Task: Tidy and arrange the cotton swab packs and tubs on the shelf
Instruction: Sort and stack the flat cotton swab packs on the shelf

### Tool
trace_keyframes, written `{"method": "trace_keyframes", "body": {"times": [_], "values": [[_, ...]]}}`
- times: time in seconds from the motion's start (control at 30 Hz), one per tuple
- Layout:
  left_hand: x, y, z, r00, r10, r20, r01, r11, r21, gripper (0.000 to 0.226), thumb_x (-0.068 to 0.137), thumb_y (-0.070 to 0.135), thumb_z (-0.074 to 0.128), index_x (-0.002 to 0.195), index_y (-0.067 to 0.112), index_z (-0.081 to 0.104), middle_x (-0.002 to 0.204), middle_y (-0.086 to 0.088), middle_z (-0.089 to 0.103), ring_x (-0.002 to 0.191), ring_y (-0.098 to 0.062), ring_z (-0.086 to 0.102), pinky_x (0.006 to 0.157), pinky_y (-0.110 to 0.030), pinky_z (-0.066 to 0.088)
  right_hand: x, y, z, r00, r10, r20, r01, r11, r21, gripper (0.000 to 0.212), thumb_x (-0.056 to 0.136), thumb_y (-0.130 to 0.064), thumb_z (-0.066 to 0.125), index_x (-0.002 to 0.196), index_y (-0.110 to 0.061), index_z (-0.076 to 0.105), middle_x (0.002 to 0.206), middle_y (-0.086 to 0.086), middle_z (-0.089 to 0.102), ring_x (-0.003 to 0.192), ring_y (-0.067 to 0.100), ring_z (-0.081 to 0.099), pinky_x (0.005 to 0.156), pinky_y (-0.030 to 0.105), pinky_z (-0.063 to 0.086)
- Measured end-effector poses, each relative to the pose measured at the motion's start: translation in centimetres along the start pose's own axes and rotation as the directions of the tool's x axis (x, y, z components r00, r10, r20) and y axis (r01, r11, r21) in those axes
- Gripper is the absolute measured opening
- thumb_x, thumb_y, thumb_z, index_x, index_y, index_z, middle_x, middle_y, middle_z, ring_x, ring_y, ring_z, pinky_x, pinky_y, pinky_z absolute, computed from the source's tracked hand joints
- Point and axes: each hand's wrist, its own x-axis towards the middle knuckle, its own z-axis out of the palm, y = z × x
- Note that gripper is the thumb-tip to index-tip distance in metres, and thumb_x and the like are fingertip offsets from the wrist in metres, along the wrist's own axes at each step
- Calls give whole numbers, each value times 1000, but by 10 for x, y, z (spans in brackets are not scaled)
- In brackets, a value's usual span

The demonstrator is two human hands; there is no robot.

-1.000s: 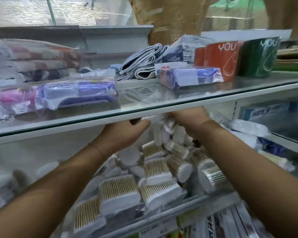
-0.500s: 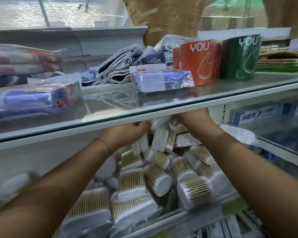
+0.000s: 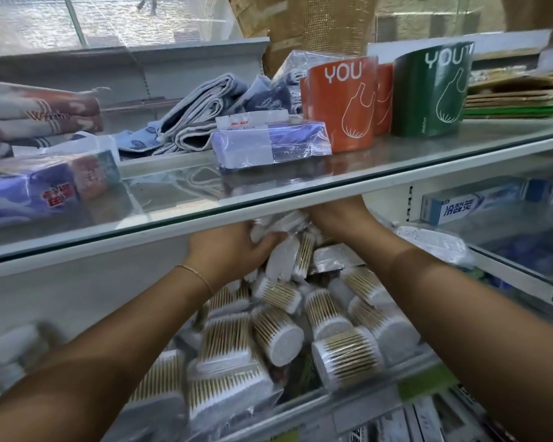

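Several round cotton swab packs [image 3: 300, 295] lie jumbled on the lower shelf, wooden sticks with white tips, wrapped in clear plastic. More packs [image 3: 227, 362] lie toward the shelf's front edge. My left hand [image 3: 227, 250] and my right hand [image 3: 339, 215] reach under the glass shelf and hold a bunch of swab packs [image 3: 288, 247] between them at the back. My left fingers curl round the bunch. The fingers of my right hand are hidden behind the shelf rail.
A glass shelf [image 3: 380, 161] runs just above my hands, carrying wrapped tissue packs [image 3: 268, 141], folded towels [image 3: 198, 116] and orange [image 3: 342, 103] and green [image 3: 431, 90] rolls. Toothpaste boxes [image 3: 466, 205] sit at right. A front rail [image 3: 316, 406] edges the lower shelf.
The view has shifted left and closer. Both hands stay together on the swab bunch at the back, which has dropped slightly onto the pile.
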Motion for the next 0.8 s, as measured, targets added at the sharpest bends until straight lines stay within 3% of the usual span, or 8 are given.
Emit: {"method": "trace_keyframes", "body": {"times": [0.07, 0.13, 0.2, 0.3, 0.4, 0.53, 0.67, 0.8], "values": [[-1, -3, 1, 999, 19, -36, -18, 1000, 8, 64, 84, 70, 49, 114, 16, 64, 97, -10, 71, 92, -36, 65, 66, -34, 45, 0, -4, -3, 999, 49, -12, -49, 997, 57, 38, 91, -19, 65, 64, -33, 42, 67, -12, 49, 76, 18, 55, 73, 33, 44], [-2, -8, 2, 997, 32, -63, -33, 999, -14, 63, 85, 66, 52, 114, 12, 65, 90, -13, 70, 85, -39, 66, 62, -35, 46, 1, -7, -4, 996, 73, -48, -71, 997, 33, 33, 93, -11, 60, 66, -24, 46, 72, -1, 55, 84, 28, 60, 79, 42, 50], [-3, -15, 4, 991, 93, -100, -94, 996, -3, 65, 85, 62, 53, 121, 9, 63, 96, -16, 71, 86, -41, 66, 62, -39, 52, 2, -4, 0, 993, 113, -25, -113, 993, 18, 23, 94, -12, 55, 72, -18, 51, 77, 3, 57, 87, 31, 61, 78, 41, 49], [-6, -19, 7, 964, 223, -148, -217, 975, 55, 62, 83, 48, 65, 134, 13, 56, 112, -17, 68, 93, -43, 66, 64, -44, 55, -3, 3, 10, 993, 115, -18, -115, 993, 5, 20, 90, -38, 51, 73, -26, 50, 73, -8, 57, 84, 24, 62, 68, 29, 45], [-7, -20, 5, 945, 305, -118, -301, 952, 45, 60, 85, 43, 56, 140, 23, 43, 114, -13, 68, 88, -42, 66, 58, -42, 53, -13, 11, 14, 999, 48, -20, -50, 990, -133, 35, 83, -64, 41, 90, -32, 54, 87, -4, 60, 101, 33, 59, 85, 42, 50], [-7, -24, 10, 950, 308, -49, -308, 951, 7, 62, 86, 49, 53, 141, 27, 33, 113, -11, 68, 84, -40, 67, 58, -44, 56, -21, 18, 17, 987, 146, 69, -117, 941, -317, 70, 86, -73, 21, 110, -22, 61, 109, 11, 65, 118, 38, 49, 98, 48, 43], [-10, -21, 15, 948, 315, -39, -312, 948, 58, 71, 78, 49, 66, 137, 14, 46, 104, -14, 69, 80, -39, 66, 59, -43, 56, -28, 16, 17, 990, 118, 83, -76, 915, -397, 74, 90, -71, 23, 124, -16, 57, 137, 13, 51, 134, 37, 33, 109, 49, 32], [-16, -25, 14, 980, 197, -26, -195, 979, 55, 59, 77, 62, 54, 111, 16, 67, 89, -9, 68, 75, -34, 65, 61, -39, 56, -30, 16, 9, 986, 143, 84, -98, 911, -401, 77, 87, -77, 32, 135, -20, 50, 144, 6, 49, 141, 35, 26, 114, 48, 24]]}}
